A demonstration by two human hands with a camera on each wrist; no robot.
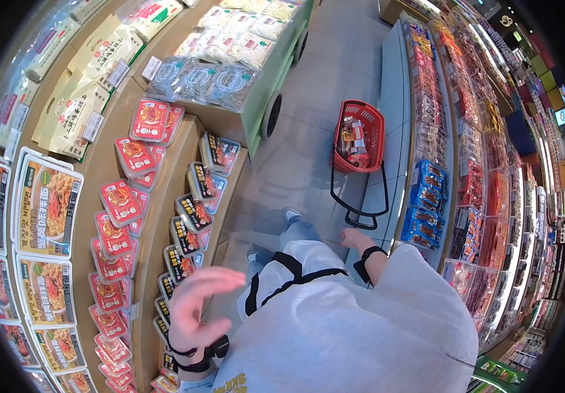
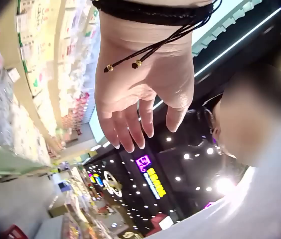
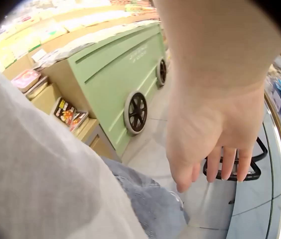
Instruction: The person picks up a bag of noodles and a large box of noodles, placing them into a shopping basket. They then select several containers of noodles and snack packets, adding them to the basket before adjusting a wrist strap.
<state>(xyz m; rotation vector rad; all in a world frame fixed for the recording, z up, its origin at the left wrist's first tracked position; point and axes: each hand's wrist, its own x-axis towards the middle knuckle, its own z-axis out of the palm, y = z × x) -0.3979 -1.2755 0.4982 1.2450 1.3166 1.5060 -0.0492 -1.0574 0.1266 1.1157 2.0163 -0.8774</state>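
My left hand point(image 1: 198, 306) is raised in front of the shelf of boxed meals, its fingers loosely bent and holding nothing. In the left wrist view the palm of that hand point(image 2: 143, 84) faces the camera, with dark cords around the wrist. Nearest to it are the black-lidded boxes point(image 1: 181, 255) and the red-lidded boxes point(image 1: 113, 236). My right hand point(image 1: 356, 240) hangs low at my side, holding nothing; the right wrist view shows the hand point(image 3: 215, 129) with fingers pointing down. Just ahead of it on the floor stands a red shopping basket point(image 1: 379, 124) with a black handle point(image 1: 359, 226), containing several packages.
A green cart-shaped display point(image 3: 115, 79) with dark wheels point(image 3: 136, 112) stands ahead on the left, stacked with bagged goods point(image 1: 197, 82). Snack shelves with blue packets point(image 1: 424, 226) line the right side. The tiled aisle floor point(image 1: 276, 190) runs between them.
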